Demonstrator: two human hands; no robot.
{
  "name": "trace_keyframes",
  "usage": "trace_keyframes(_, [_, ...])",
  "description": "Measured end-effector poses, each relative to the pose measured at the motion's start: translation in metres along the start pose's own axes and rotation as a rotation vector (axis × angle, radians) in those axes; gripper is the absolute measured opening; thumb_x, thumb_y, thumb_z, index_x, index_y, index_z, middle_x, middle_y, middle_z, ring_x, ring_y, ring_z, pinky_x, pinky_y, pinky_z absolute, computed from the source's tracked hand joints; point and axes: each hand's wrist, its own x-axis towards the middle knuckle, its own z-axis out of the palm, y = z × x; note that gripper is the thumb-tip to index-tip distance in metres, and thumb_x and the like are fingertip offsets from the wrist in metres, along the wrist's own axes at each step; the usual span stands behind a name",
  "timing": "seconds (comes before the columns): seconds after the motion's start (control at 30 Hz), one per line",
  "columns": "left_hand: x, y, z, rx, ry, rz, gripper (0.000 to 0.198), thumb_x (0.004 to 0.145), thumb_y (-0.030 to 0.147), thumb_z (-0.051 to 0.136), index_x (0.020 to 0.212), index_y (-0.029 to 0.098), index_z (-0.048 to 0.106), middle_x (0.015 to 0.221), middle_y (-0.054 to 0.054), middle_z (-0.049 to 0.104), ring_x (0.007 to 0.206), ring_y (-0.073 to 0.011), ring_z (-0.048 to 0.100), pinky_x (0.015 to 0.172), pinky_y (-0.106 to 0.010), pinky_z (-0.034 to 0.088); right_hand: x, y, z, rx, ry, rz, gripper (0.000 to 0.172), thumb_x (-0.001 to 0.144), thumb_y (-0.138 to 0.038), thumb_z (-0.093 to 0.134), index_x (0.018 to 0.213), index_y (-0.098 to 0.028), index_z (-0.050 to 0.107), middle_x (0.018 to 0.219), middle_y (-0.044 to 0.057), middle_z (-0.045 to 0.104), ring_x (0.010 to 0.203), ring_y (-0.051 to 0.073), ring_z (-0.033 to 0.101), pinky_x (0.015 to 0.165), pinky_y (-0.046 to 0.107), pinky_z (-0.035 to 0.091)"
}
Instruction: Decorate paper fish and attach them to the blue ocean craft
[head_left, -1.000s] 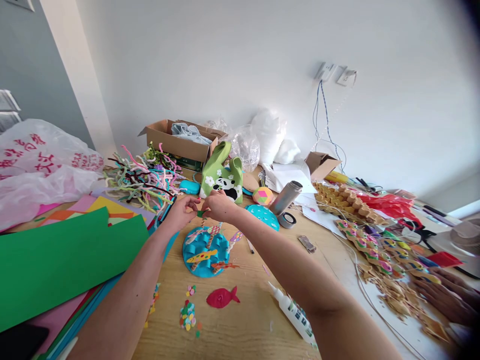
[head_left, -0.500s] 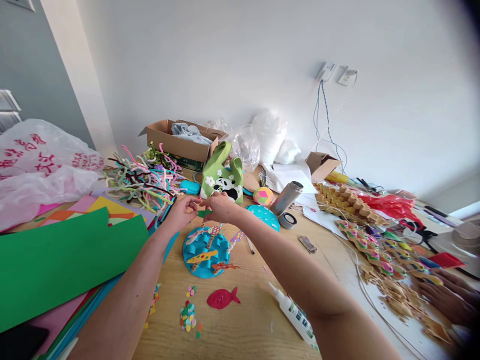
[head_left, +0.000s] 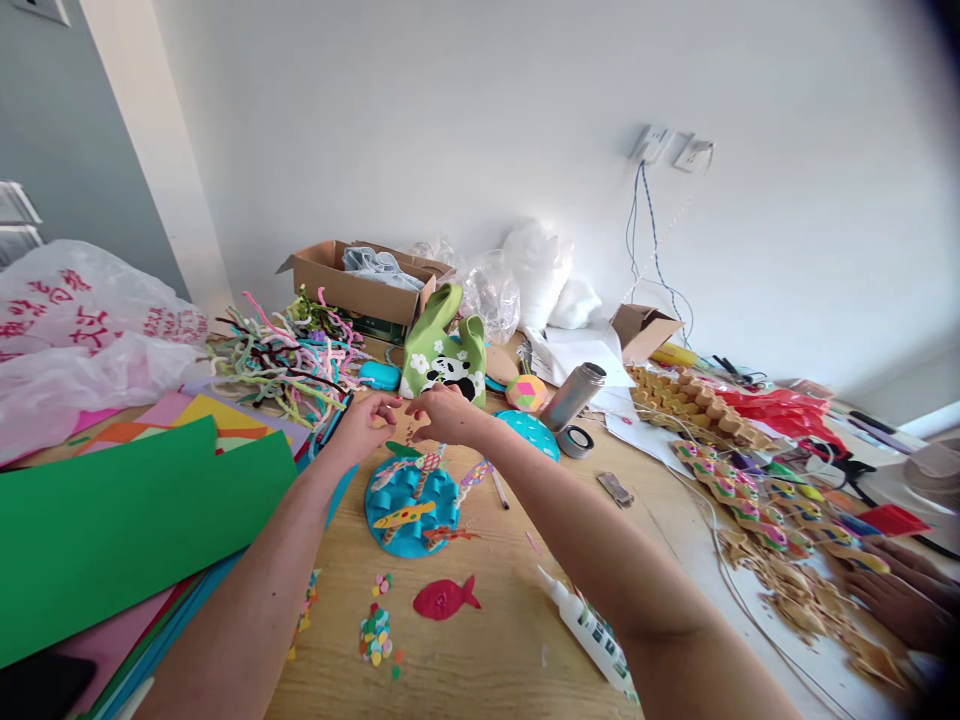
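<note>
Both my hands are over the far side of a round blue paper base [head_left: 414, 540] with curled blue loops and small paper fish on it. A yellow fish [head_left: 405, 515] and an orange-red one [head_left: 450, 535] show on the near side. My left hand [head_left: 366, 428] is bent with thumb and finger apart. Opposite it, my right hand [head_left: 444, 414] points its parted fingers left and down. A green paper piece [head_left: 403, 450] lies below them at the base's far edge, apparently in neither hand. Nearer me lies a red paper fish [head_left: 446, 598].
Small coloured paper dots [head_left: 376, 635] lie left of the red fish. A white glue bottle [head_left: 592, 635] is beside my right forearm. Green sheets [head_left: 135, 520] are stacked left; a steel flask [head_left: 574, 395] leans at the right. Another person's hand [head_left: 892, 585] is at far right.
The green paper piece has left the space between my fingertips and now sits lower, by the blue base. My hands have drawn slightly apart.
</note>
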Motion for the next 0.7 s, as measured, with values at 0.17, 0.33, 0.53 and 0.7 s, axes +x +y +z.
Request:
trace_keyframes(0.17, [0.000, -0.001, 0.000, -0.006, -0.005, -0.010, 0.037, 0.058, 0.024, 0.063, 0.094, 0.018, 0.065, 0.071, 0.002, 0.063, 0.073, -0.0176, 0.063, 0.069, -0.029, 0.049, 0.003, 0.005, 0.004, 0.012, 0.019, -0.010, 0.044, 0.076, -0.037, 0.080, 0.115, -0.021, 0.068, 0.103, 0.006, 0.072, 0.112, 0.026, 0.055, 0.088, 0.034, 0.033])
trace_keyframes(0.33, [-0.001, -0.001, -0.005, 0.033, -0.029, -0.042, 0.036, 0.057, 0.025, 0.063, 0.092, 0.018, 0.066, 0.075, 0.000, 0.065, 0.071, -0.0171, 0.062, 0.066, -0.028, 0.049, 0.001, 0.008, -0.001, 0.016, 0.044, 0.015, 0.041, 0.076, -0.038, 0.079, 0.112, -0.020, 0.069, 0.103, 0.005, 0.073, 0.109, 0.027, 0.055, 0.085, 0.033, 0.034])
trace_keyframes(0.53, [0.000, -0.013, -0.007, 0.138, -0.159, -0.105, 0.020, 0.052, 0.026, 0.068, 0.071, 0.020, 0.067, 0.068, -0.001, 0.069, 0.068, -0.0207, 0.064, 0.066, -0.030, 0.050, -0.007, 0.013, -0.016, 0.043, 0.125, 0.106, 0.032, 0.081, -0.034, 0.074, 0.110, -0.022, 0.070, 0.103, 0.004, 0.073, 0.108, 0.025, 0.057, 0.084, 0.032, 0.034])
trace_keyframes(0.7, [-0.002, -0.027, -0.002, 0.149, -0.229, -0.200, 0.022, 0.046, 0.029, 0.074, 0.065, 0.021, 0.066, 0.060, 0.000, 0.068, 0.060, -0.0211, 0.064, 0.055, -0.028, 0.046, -0.011, 0.020, -0.018, 0.093, 0.199, 0.150, 0.030, 0.085, -0.032, 0.069, 0.113, -0.022, 0.070, 0.102, 0.004, 0.074, 0.111, 0.026, 0.055, 0.086, 0.034, 0.036])
